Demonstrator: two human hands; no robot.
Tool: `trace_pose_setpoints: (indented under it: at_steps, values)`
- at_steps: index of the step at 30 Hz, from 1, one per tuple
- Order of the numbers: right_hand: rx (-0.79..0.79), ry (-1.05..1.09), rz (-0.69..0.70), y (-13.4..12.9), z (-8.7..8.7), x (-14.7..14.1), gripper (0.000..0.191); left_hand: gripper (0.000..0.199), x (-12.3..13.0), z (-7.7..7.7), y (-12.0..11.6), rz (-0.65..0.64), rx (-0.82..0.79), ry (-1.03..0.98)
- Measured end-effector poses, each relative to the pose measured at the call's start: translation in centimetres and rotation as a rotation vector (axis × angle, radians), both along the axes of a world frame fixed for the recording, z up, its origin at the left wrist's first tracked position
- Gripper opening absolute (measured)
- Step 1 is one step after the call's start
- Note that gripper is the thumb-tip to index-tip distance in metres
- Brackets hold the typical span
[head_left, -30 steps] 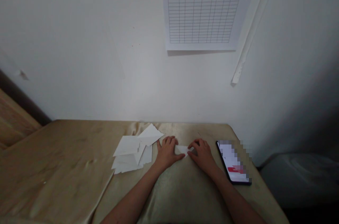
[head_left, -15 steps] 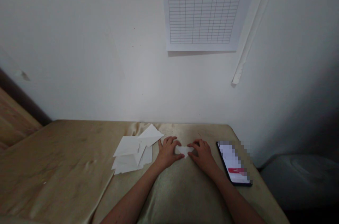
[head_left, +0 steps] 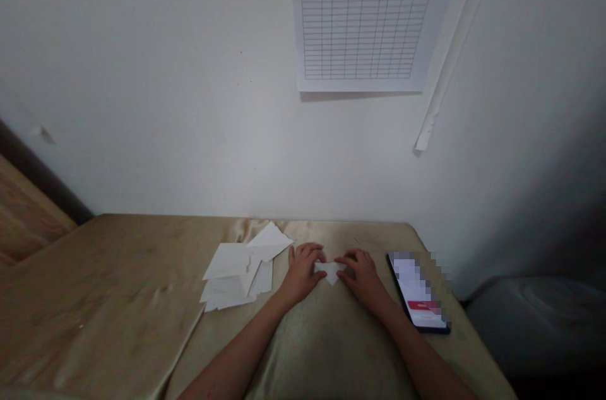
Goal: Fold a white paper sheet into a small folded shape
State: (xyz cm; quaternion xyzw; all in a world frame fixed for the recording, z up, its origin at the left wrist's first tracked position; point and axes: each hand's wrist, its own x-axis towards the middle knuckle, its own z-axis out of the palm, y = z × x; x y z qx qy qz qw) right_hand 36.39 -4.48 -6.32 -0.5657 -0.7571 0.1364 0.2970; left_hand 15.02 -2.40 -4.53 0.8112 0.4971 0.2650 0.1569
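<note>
Between my two hands, low over the cloth-covered surface, is a small folded piece of white paper (head_left: 332, 273), with a point facing toward me. My left hand (head_left: 303, 269) grips its left end between thumb and fingers. At the right end, my right hand (head_left: 362, 272) pinches the paper the same way. The fingertips hide both ends of it. Just left of my left hand lies a loose pile of white paper pieces (head_left: 231, 261), overlapping at different angles.
A phone (head_left: 416, 293) with a lit screen lies right of my right hand. The surface has a shiny gold-brown cloth (head_left: 142, 293) and meets a white wall (head_left: 189, 135). A printed table sheet (head_left: 360, 34) hangs there. A grey rounded object (head_left: 540, 318) stands beyond the right edge.
My left thumb and fingers have shifted slightly on the folded paper, and more of its lower point shows. My right hand has hardly moved.
</note>
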Motion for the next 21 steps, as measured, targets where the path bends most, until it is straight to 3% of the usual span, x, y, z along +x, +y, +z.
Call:
trace_pose_setpoints:
  at_steps: [6,12,18,21]
  values:
    - [0.02,0.089,-0.001,0.07,0.1,0.01,0.013,0.023,0.33,0.55,-0.34,-0.02,0.071,0.013]
    - [0.06,0.189,-0.062,0.45,-0.13,0.18,0.008,0.045,0.18,0.19,0.12,0.079,0.098,-0.027]
    - [0.108,0.288,-0.117,0.73,-0.51,0.27,0.019,0.014,0.38,0.08,0.0,0.039,0.109,-0.041]
    - [0.107,0.309,-0.085,0.49,-0.34,-0.09,0.021,0.011,0.86,0.11,-0.35,-0.006,0.074,-0.031]
